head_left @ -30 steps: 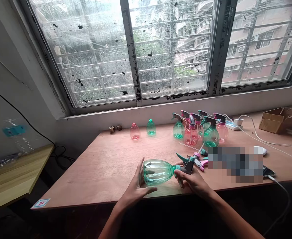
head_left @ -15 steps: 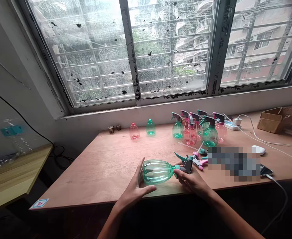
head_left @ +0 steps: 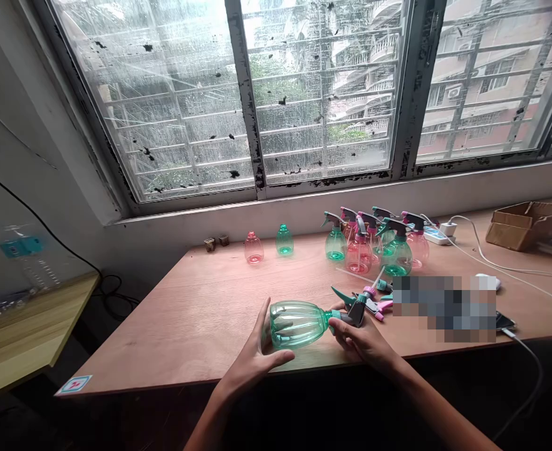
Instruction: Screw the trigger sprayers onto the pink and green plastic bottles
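Note:
A ribbed green plastic spray bottle (head_left: 297, 324) lies on its side in my hands, just above the table. My left hand (head_left: 257, 354) cups its round body from below and behind. My right hand (head_left: 358, 341) grips the neck, close to the grey and teal trigger head (head_left: 356, 311) fitted there. Beyond my right hand lie loose pink and teal trigger heads (head_left: 367, 302). Farther back stand a bare pink bottle (head_left: 254, 248), a bare green bottle (head_left: 284, 241) and several assembled spray bottles (head_left: 396, 257).
The wooden table (head_left: 163, 344) runs beneath the window sill (head_left: 304, 203). Two small wooden blocks (head_left: 216, 242) sit by the wall. To the right are a power strip (head_left: 438, 233), cables, a white mouse (head_left: 487, 282), a phone (head_left: 505, 321), a cardboard box (head_left: 529, 227) and a blurred patch (head_left: 445, 310).
The view has shifted slightly. Both hands hold the bottle in nearly the same place, with no clear change in grip.

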Demonstrator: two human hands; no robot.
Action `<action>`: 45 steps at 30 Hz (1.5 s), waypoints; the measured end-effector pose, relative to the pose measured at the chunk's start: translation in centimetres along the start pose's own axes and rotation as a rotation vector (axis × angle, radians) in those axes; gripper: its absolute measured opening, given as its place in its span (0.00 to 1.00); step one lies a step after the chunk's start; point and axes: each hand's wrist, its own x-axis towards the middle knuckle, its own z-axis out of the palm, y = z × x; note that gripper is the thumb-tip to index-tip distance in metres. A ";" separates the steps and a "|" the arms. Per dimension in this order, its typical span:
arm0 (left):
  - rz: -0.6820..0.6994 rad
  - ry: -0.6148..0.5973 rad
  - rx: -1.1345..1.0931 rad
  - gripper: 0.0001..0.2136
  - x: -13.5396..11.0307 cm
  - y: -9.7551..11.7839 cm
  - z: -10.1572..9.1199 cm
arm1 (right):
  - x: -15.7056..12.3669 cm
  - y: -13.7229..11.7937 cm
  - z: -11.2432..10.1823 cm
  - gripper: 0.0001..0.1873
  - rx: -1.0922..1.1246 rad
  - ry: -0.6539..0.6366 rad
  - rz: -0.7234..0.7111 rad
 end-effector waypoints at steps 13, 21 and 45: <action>-0.010 -0.037 -0.008 0.51 0.2 -0.7 -0.2 | 0.0 0.1 -0.1 0.20 -0.006 -0.009 -0.009; -0.034 0.016 0.033 0.40 0.1 -0.3 -0.3 | 0.1 0.1 -0.2 0.18 -0.015 -0.009 -0.014; -0.003 -0.021 0.027 0.49 0.0 -0.5 -0.1 | 0.1 0.1 -0.1 0.19 -0.019 0.018 -0.031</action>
